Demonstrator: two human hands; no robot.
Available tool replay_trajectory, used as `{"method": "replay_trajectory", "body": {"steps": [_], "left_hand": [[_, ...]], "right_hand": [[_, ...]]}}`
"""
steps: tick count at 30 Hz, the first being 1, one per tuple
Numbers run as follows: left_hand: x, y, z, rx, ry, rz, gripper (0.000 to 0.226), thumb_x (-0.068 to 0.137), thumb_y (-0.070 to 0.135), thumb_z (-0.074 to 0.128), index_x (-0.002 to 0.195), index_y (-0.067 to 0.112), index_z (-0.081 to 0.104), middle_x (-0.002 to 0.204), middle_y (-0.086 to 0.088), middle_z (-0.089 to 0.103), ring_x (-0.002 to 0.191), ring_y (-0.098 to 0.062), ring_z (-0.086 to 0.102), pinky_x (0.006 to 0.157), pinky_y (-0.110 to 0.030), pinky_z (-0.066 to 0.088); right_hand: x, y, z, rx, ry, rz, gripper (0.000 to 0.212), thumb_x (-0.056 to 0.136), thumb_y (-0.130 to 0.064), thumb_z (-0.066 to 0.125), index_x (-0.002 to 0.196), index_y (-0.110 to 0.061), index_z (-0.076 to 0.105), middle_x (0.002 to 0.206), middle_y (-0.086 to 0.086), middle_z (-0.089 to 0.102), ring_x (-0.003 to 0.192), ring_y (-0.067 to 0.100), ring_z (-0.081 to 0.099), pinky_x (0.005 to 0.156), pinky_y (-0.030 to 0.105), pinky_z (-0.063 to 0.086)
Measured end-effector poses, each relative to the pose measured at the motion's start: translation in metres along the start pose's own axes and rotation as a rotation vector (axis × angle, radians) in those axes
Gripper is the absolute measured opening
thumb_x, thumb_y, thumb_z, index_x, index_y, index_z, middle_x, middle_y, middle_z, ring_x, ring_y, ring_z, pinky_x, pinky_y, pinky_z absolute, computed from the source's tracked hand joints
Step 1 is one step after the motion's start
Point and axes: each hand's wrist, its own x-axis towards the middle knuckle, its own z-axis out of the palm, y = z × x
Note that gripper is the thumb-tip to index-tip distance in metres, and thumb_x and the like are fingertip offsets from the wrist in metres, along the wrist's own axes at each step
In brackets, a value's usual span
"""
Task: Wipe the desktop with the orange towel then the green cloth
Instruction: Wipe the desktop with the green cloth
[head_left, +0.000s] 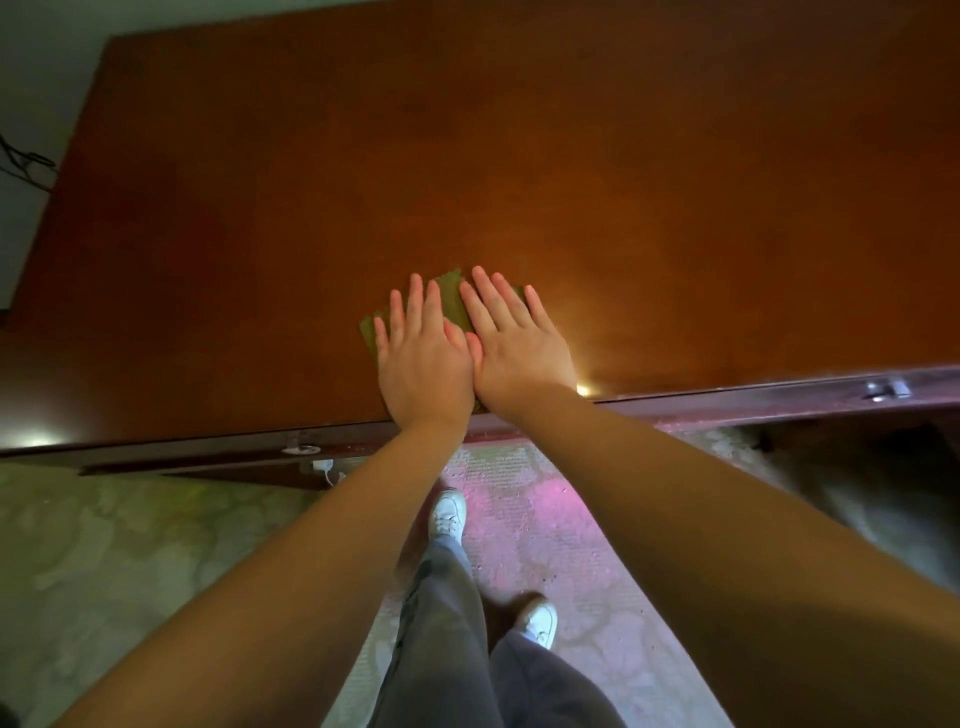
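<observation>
Head view shows my two hands side by side, thumbs touching, near the near edge of the desktop (519, 156). My left hand (423, 358) and my right hand (519, 348) both lie flat, fingers spread and straight, gripping nothing, palms pressed down on one green cloth (453, 304). The cloth lies flat on the wood under both palms, its far corners showing past my fingertips and its left corner beside my left little finger. Below the desk edge I count my two white shoes (448, 514) on the patterned carpet (104, 545).
</observation>
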Motion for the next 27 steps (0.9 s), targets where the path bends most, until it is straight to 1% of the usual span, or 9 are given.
{"method": "replay_trajectory", "body": {"steps": [4,9,13,20,24,27], "left_hand": [[-0.024,0.015,-0.001,0.028,-0.03,-0.022,0.054,0.1,0.031,0.025,0.151,0.018,0.013,0.159,-0.001,0.006,0.147,-0.02,0.003,0.118,-0.039,0.0],[-0.031,0.047,0.002,0.024,-0.053,-0.008,0.053,0.1,0.028,0.019,0.151,0.016,0.01,0.16,-0.003,0.004,0.147,-0.022,0.001,0.118,-0.041,0.0],[-0.025,0.08,0.008,-0.029,-0.087,0.024,0.058,0.099,0.031,0.028,0.151,0.016,0.007,0.16,-0.002,0.0,0.147,-0.02,-0.002,0.118,-0.04,-0.004],[-0.001,0.095,0.014,-0.003,-0.111,0.044,0.059,0.1,0.034,0.024,0.151,0.017,0.0,0.159,-0.001,-0.006,0.147,-0.019,-0.007,0.118,-0.04,-0.006],[0.021,0.101,0.017,0.005,-0.105,0.043,0.058,0.1,0.036,0.021,0.151,0.018,0.0,0.159,-0.001,-0.007,0.147,-0.019,-0.008,0.118,-0.04,-0.006],[0.04,0.102,0.019,0.009,-0.096,0.047,0.057,0.1,0.036,0.019,0.151,0.019,0.0,0.159,-0.001,-0.006,0.147,-0.019,-0.007,0.118,-0.04,-0.005]], "right_hand": [[-0.025,0.01,-0.003,-0.01,-0.012,-0.009,0.054,0.102,-0.036,0.006,0.151,-0.019,-0.008,0.159,-0.003,-0.014,0.146,0.012,-0.012,0.119,0.034,-0.008],[-0.04,0.037,-0.011,-0.026,-0.033,0.013,0.053,0.102,-0.035,0.005,0.15,-0.018,-0.013,0.158,-0.004,-0.017,0.145,0.011,-0.015,0.119,0.033,-0.008],[-0.042,0.067,-0.02,-0.06,-0.049,0.061,0.053,0.102,-0.035,0.003,0.149,-0.018,-0.015,0.157,-0.003,-0.02,0.145,0.012,-0.017,0.117,0.034,-0.01],[-0.024,0.085,-0.026,-0.045,-0.031,0.092,0.055,0.097,-0.033,-0.007,0.149,-0.019,-0.015,0.158,-0.003,-0.02,0.145,0.011,-0.017,0.118,0.034,-0.009],[-0.004,0.094,-0.03,-0.035,-0.021,0.088,0.053,0.102,-0.035,0.002,0.15,-0.019,-0.014,0.157,-0.004,-0.02,0.145,0.011,-0.018,0.119,0.034,-0.01],[0.013,0.099,-0.033,-0.035,-0.008,0.081,0.053,0.102,-0.035,0.004,0.15,-0.02,-0.013,0.157,-0.004,-0.02,0.144,0.011,-0.019,0.117,0.033,-0.012]]}}
